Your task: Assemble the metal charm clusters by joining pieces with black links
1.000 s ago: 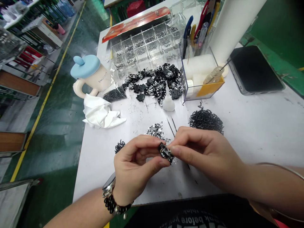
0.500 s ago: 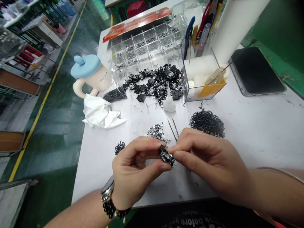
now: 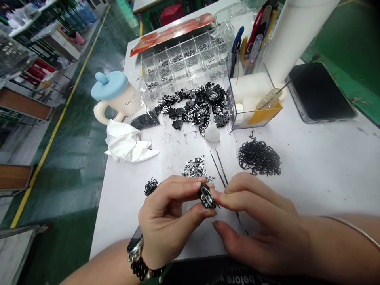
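My left hand [image 3: 169, 217] pinches a small black metal part [image 3: 207, 196] between thumb and forefinger, just above the white table [image 3: 311, 158]. My right hand [image 3: 261, 221] is beside it, with its fingertips touching the part's right side and its thumb spread away below. A pair of thin tweezers [image 3: 220, 168] lies on the table just beyond my fingers. Close by lie a small heap of silver bits [image 3: 194, 167] and a few black clips [image 3: 150, 186].
A big pile of black parts [image 3: 196, 105] lies mid-table, a heap of black rings [image 3: 259, 157] to the right. Farther back stand a clear compartment box [image 3: 184, 59], a tool holder [image 3: 252, 95], a white dropper bottle [image 3: 212, 130], a blue-lidded mug [image 3: 114, 97], a white cloth [image 3: 127, 142] and a phone [image 3: 320, 93].
Both hands have come slightly nearer me and lower. My right thumb has let go of the part and dropped away; my left hand still holds it.
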Action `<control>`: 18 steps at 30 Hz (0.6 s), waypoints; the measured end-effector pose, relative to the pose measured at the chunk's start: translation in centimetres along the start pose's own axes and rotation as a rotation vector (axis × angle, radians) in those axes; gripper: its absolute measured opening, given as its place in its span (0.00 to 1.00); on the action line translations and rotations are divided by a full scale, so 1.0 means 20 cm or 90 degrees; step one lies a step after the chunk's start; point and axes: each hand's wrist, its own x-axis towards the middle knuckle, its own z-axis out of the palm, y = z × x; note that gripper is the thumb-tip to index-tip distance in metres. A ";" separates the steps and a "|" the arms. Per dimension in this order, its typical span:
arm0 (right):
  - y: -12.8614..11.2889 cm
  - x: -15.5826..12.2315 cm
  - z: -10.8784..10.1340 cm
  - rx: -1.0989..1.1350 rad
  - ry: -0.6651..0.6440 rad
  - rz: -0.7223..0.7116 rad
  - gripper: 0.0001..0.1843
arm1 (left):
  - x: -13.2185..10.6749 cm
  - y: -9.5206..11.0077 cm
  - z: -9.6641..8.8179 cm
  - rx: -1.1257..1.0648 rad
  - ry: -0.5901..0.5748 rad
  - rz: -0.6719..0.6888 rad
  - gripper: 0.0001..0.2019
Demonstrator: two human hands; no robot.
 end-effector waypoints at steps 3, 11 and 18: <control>0.00 -0.02 0.01 -0.047 0.017 -0.030 0.15 | 0.00 0.00 0.02 -0.029 -0.011 0.006 0.16; 0.04 -0.05 -0.01 -0.118 0.004 -0.142 0.11 | -0.01 -0.01 0.04 -0.099 -0.094 -0.003 0.16; 0.02 -0.02 -0.01 -0.185 0.068 -0.206 0.05 | -0.02 0.00 0.04 -0.114 -0.116 -0.018 0.16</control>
